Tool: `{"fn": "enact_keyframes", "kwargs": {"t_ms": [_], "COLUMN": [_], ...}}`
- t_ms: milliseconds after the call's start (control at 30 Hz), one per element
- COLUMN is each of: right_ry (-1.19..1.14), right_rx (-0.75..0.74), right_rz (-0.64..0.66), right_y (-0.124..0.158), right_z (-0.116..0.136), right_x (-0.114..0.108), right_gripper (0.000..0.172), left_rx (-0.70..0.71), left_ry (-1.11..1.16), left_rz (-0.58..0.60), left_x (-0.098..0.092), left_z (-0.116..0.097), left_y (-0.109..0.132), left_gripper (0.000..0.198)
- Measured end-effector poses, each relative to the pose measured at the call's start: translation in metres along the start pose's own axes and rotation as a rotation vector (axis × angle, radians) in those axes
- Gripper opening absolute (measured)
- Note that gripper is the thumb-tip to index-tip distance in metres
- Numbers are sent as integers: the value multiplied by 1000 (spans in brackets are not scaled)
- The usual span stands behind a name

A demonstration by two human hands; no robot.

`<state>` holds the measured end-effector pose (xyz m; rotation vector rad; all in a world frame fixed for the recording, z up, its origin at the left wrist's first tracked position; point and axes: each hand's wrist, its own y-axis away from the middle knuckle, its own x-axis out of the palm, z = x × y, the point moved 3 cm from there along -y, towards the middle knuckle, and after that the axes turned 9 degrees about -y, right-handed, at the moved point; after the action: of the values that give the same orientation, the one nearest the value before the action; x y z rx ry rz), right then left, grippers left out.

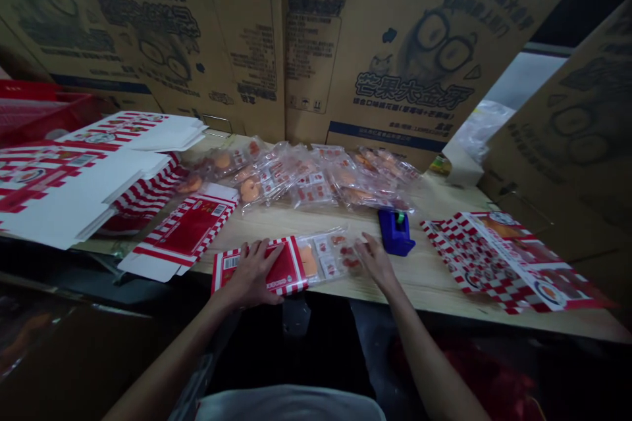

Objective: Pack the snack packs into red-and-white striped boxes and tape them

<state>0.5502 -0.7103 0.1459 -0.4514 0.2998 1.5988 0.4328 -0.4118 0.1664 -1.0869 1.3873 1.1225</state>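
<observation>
A red and white box (289, 268) lies flat at the table's front edge, its right end open. My left hand (251, 273) lies across the box and grips it, fingers over the top and thumb along the near side. Partly inside the box is a clear plastic packet (326, 255) with an orange piece and small printed sachets showing; its left part is hidden. My right hand (376, 260) is closed at the packet's right end, with the fingertips on the plastic. Just beyond this hand stands a blue tape dispenser (395, 235).
More clear packets (306, 177) lie heaped at the back. At left are a single red box (190, 227), stacked flat cartons (123, 174) and a red crate (64, 115). Checked red packaging (498, 256) lies at right. Large brown cardboard boxes (316, 118) wall off the back.
</observation>
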Motion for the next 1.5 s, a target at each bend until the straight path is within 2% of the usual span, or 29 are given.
{"fn": "enact_keyframes", "kwargs": {"t_ms": [67, 133, 200, 300, 367, 433, 500, 567, 667, 733, 867, 967, 1133, 1233, 1300, 1400, 1500], "right_ry": [-97, -239, -352, -511, -557, -549, -612, -757, -859, -882, -953, -877, -642, -511, -448, -419, -490], "right_rx": [-4, -46, -113, -91, -54, -51, -38, 12, 79, 113, 227, 243, 148, 70, -9, -77, -22], "right_rz": [106, 239, 319, 396, 289, 43, -89, -83, -111, -117, 42, 40, 6, 61, 102, 145, 102], "right_y": [21, 44, 63, 76, 78, 83, 92, 100, 103, 100, 103, 119, 144, 148, 146, 141, 136], "right_z": [10, 28, 47, 61, 60, 57, 57, 60, 66, 66, 57, 43, 21, 17, 20, 27, 33], "right_x": [26, 63, 92, 110, 103, 90, 83, 83, 77, 65, 44, 36, 33, 31, 30, 30, 33], "right_gripper": [51, 48, 47, 48, 43, 36, 34, 39, 40, 38, 43, 44, 42, 29, 16, 20, 19], "left_rx": [-2, -6, -17, -32, -70, -156, -256, -308, -305, -283, -183, -134, -108, -75, -67, -97, -169], "left_ry": [-4, -8, -12, -12, -7, 8, 41, 89, 235, 434, 998, 1278, 1609, 1667, 1602, 1460, 1498], "left_rz": [-15, -28, -35, -44, -82, -157, -246, -313, -333, -338, -280, -212, -111, -17, 5, -136, -290], "left_x": [0, 0, 1, 1, -4, -12, -21, -27, -22, -13, 3, 13, 32, 37, 35, 29, 27], "left_z": [-3, -6, -6, -3, -1, -5, -15, -32, -55, -60, -57, -63, -80, -79, -76, -69, -68], "left_y": [-1, -2, -2, -1, 0, 2, 5, 9, 19, 27, 41, 49, 62, 64, 61, 52, 44], "left_gripper": [114, 113, 112, 112, 110, 107, 108, 112, 116, 105, 74, 72, 74, 63, 45, 20, 24]}}
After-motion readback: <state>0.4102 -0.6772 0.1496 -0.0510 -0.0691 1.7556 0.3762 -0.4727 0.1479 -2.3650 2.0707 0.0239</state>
